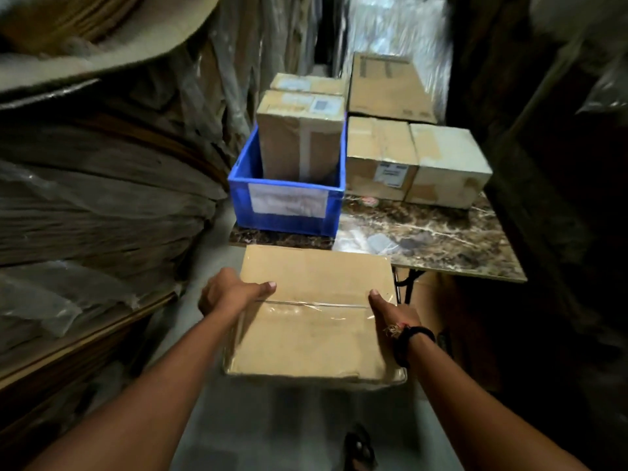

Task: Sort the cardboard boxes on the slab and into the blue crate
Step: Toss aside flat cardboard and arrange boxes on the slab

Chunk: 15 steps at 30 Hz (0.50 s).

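Fingers (266, 287) first: you have a thumb hooked over each side of the top face of the cardboard box (312, 321). Your left hand (231, 294) and right hand (390, 311) clamp its two flanks. The remaining fingers are hidden round the sides, so you cannot tell from here how much support sits underneath.

You carry the box clear of the floor. Its far edge is level with the near lip of the marble slab worktop (424, 239), just in front of the blue crate (289, 226).

Watch three things:

- **Slipping grip.** Clear tape runs under both thumbs and looks slick. The near right corner seems crushed, so a sideways squeeze alone could let the box slide down.
- **No room in the crate.** A tall carton (299, 141) already stands in it and fills most of the space. Your box looks too broad for the gap in front. Forced in, it would probably wedge on the rim or tip the carton.
- **Unsteady worktop.** It appears to overhang thin folding legs. A heavy set-down on the near edge might rock it and shift the two cartons (380, 158) beside the crate.

Your box lies flat, broad face up and roughly level. Its taped seam runs from hand to hand, across your line of walk. The top looks close to square, and I judge the slightly longer axis to follow that seam, though the wide lens makes this uncertain.
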Available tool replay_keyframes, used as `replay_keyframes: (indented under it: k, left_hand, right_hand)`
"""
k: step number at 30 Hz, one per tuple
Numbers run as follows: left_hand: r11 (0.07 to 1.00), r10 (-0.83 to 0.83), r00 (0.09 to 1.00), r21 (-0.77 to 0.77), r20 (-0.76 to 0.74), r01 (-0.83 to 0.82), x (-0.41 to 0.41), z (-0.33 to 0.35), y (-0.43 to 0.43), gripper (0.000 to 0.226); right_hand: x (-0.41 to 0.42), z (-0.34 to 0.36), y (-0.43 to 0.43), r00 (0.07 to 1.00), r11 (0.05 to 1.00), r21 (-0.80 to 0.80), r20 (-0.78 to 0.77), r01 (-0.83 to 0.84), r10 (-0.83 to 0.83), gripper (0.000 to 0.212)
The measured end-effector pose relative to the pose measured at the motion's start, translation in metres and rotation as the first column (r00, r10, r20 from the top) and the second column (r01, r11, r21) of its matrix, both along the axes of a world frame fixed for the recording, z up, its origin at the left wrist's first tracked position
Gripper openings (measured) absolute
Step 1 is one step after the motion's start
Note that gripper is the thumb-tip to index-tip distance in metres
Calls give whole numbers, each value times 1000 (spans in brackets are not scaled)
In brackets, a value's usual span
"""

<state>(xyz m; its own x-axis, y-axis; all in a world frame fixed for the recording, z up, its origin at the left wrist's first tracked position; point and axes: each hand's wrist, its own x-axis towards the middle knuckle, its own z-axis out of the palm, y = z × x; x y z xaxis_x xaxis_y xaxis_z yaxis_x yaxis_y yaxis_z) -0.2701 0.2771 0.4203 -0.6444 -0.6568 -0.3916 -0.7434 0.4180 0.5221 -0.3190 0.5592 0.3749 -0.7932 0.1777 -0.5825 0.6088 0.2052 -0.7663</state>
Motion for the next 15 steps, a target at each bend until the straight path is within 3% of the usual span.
replay_keyframes:
  k: [3,6,8,12,15]
  left_hand:
    - [998,-64,998,-21,-10,64,-28,19,40,79]
    - [992,-123,992,-23,-33,122,-65,29,80,67]
    - [989,-144,989,-28,-35,143,-89,30,101,65]
    - [985,-174,984,-7,-40,174,-143,28,150,71]
    - [984,-177,983,-14,-46,177,-179,27,177,77]
  right_hand:
    - [-18,0,37,997,998,-14,-38,65,-66,79]
    - [-39,25,78,993,993,-34,-32,112,-113,37]
    - [-59,32,104,989,990,-36,-47,135,-137,28]
    - [-119,18,161,984,988,-25,-91,151,-153,71]
    - [-150,34,187,988,991,18,-82,135,-134,52]
